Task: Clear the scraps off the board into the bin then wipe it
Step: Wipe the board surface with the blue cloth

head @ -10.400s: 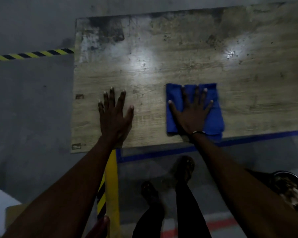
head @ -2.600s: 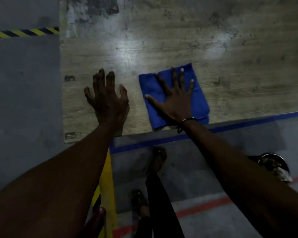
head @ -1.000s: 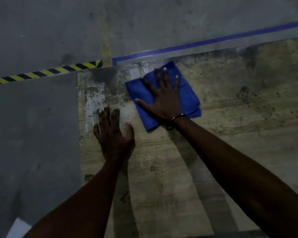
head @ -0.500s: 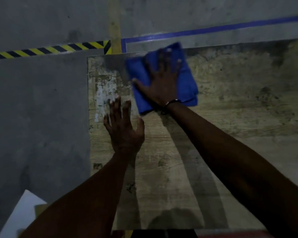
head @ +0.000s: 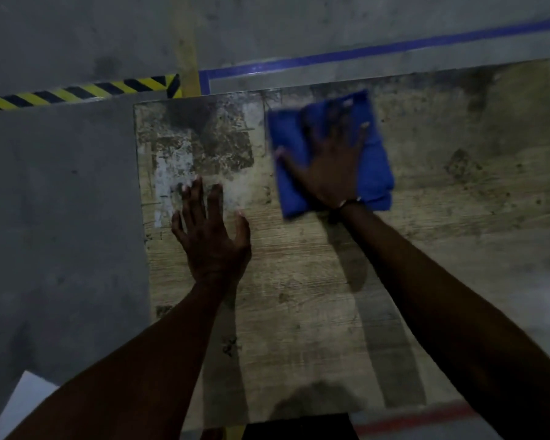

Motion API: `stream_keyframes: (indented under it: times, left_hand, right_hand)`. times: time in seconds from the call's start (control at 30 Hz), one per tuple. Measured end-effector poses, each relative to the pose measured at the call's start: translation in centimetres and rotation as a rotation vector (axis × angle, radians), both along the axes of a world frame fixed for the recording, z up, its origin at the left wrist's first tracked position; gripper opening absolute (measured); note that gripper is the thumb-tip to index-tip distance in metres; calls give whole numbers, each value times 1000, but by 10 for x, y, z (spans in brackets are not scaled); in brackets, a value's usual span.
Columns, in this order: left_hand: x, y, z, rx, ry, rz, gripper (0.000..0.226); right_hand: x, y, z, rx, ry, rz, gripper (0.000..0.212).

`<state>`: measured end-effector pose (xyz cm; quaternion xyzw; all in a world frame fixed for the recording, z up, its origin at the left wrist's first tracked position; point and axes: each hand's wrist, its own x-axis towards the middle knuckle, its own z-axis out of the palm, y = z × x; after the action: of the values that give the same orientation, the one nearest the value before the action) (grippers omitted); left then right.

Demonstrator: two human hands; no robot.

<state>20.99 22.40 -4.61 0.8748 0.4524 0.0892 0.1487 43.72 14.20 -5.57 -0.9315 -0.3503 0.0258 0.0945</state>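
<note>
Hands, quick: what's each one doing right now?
Left hand: open, flat on the board.
Right hand: open, pressing the cloth down.

A single head-worn view looked steeply down from close above the worn, stained wooden board [head: 299, 281], facing its far edge. Both forearms entered from the bottom of the picture. Beyond the board, grey concrete floor [head: 61, 217] with blue tape line [head: 362, 55] showed.

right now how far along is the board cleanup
Clearing looks done: no loose scraps show on the board. Wiping is in hand: the right hand presses the blue cloth near the far edge, and the left hand rests flat. Left: the stained far-left corner.
</note>
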Motion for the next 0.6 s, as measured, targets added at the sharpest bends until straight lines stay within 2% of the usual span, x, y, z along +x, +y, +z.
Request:
stream_keyframes:
  times: [0.07,0.1,0.13,0.2,0.27,0.37,0.43,0.53,0.6]
  left_hand:
    - [0,0,-1,15,9,-5,66]
    - [0,0,-1,24,11,-10,66]
    - [-1,-1,-1,33,12,-10,65]
    - [-1,-2,-2,39,15,-5,65]
    - [0,-2,-2,28,14,-3,65]
    - [0,-3,-2,36,12,3,64]
    - [-1,-4,-2,21,-5,4,64]
    - [-1,-3,-2,2,-26,10,64]
    - [-2,-3,-3,13,-22,4,64]
  right_hand:
    - [-27,-18,-6,-14,2,272,86]
    - [-20,-31,-7,-10,-12,288,85]
    - [-3,-43,-8,2,-38,213,85]
    - [43,-67,-7,-18,-71,-69,86]
    - [85,-87,-1,-20,-32,-329,90]
    - [80,-75,6,11,27,-471,94]
    - [37,-57,2,2,-31,-341,89]
    - [-28,-55,-8,-16,-28,80,85]
    - [-23,-67,-10,-10,-17,191,85]
